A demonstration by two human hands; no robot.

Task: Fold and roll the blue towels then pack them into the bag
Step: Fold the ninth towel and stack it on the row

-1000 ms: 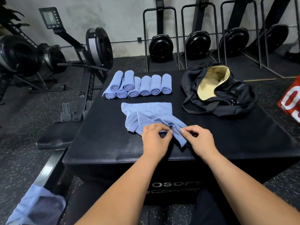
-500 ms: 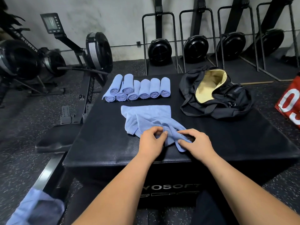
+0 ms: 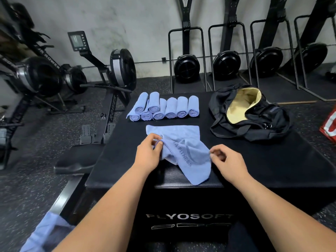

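Note:
A loose blue towel (image 3: 183, 148) lies crumpled on the black plyo box (image 3: 263, 160), one end hanging toward the front edge. My left hand (image 3: 148, 154) pinches the towel's hemmed edge near its left side. My right hand (image 3: 225, 159) pinches the towel's right edge between thumb and fingers. Several rolled blue towels (image 3: 163, 108) lie in a row at the back of the box, two stacked on top at the left. A black duffel bag (image 3: 254, 113) with a yellow lining lies open at the back right.
More blue cloth (image 3: 45, 233) lies on the floor at the lower left. Rowing machines (image 3: 109, 73) stand to the left and upright ones along the back wall. A red object (image 3: 329, 124) sits at the right edge.
Both hands have moved apart, spreading the towel's near end; the left hand rose toward the towel's left side, the right shifted right. The camera view tilted down slightly.

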